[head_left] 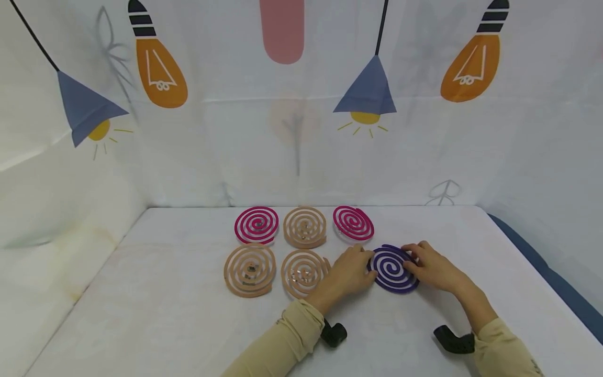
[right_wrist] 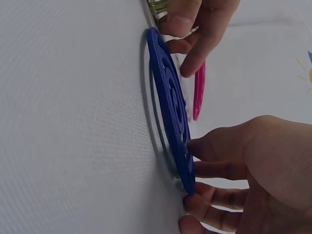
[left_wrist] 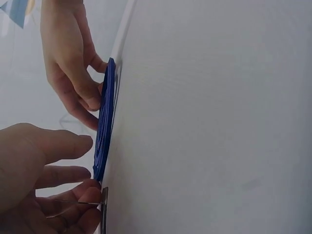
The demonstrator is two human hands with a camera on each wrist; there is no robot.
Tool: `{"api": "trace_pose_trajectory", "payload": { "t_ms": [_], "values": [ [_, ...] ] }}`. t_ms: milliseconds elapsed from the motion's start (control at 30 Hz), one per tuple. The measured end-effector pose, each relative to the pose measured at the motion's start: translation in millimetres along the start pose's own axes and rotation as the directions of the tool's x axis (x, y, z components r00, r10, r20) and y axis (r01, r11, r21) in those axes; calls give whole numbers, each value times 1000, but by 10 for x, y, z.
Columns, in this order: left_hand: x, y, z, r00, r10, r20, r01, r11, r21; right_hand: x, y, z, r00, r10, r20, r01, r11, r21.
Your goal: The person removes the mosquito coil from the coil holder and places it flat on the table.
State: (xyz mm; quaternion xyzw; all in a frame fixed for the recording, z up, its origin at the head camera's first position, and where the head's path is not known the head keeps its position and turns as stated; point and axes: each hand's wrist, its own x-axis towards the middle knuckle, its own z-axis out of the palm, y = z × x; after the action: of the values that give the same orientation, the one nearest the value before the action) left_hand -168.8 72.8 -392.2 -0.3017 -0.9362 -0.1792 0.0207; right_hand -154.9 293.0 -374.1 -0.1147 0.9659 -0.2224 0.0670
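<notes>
A dark blue spiral mosquito coil lies nearly flat, close over the white table, between my two hands. My left hand holds its left edge, with the thumb and fingertips at the rim. On the opposite side my right hand pinches the edge; in the right wrist view its thumb presses the coil's face while the fingers curl about the rim. Seen edge-on in the left wrist view, the blue coil stays close to the table surface. A tan coil sits just left of my left hand, partly hidden by it.
Behind stand a pink coil, a tan coil and another pink coil, tilted. One more tan coil sits front left. Black curved pieces show by both wrists. A printed cloth hangs behind the table.
</notes>
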Motion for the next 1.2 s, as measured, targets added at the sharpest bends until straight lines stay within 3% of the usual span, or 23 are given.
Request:
{"api": "trace_pose_trajectory", "payload": {
  "t_ms": [367, 600, 733, 933, 1200],
  "values": [
    [-8, -60, -16, 999, 21, -38, -24, 997, -76, -20, 24, 50, 1000, 1, 5, -1, 1000, 31],
    [-16, -58, -64, 998, -47, -31, 44, 995, -85, -18, 20, 17, 1000, -5, -1, 5, 1000, 25],
    [-12, -70, -103, 998, -50, -44, 46, 995, -88, -6, 15, -7, 1000, -1, -4, 1, 1000, 31],
    [6, -107, -103, 997, -56, -54, 51, 994, -93, -5, 12, -19, 999, -6, -33, 7, 999, 33],
    [38, -167, -139, 992, -43, -120, 30, 994, -110, 6, -3, -25, 995, -35, -94, 38, 999, 25]
  ]
}}
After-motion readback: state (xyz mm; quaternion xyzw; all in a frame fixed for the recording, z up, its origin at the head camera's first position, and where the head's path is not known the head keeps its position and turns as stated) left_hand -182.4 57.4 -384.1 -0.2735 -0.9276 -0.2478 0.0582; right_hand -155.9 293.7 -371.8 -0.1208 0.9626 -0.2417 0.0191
